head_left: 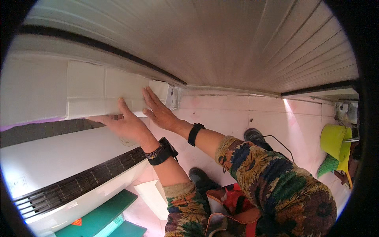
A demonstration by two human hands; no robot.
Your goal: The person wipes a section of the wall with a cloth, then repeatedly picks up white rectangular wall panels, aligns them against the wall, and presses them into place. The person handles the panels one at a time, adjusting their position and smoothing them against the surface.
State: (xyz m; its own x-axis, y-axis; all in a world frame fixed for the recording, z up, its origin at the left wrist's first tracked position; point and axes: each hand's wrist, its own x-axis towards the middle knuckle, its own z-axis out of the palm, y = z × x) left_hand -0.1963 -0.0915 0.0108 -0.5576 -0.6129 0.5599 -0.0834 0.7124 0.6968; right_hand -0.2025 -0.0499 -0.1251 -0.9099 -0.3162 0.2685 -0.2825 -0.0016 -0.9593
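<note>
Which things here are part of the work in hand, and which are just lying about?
Work in hand:
- left hand, right hand
- white creased covering
- possibly white vented unit

Apparently lying about:
- green board
- yellow-green container
- green bristles

We lose part of the near edge of the white panel point(85, 89) behind the left hand point(129, 125); the white air conditioner point(75, 152) is cut off at left, the green boards point(112, 206) at the near rim, its faint label point(17, 185) too small for us
</note>
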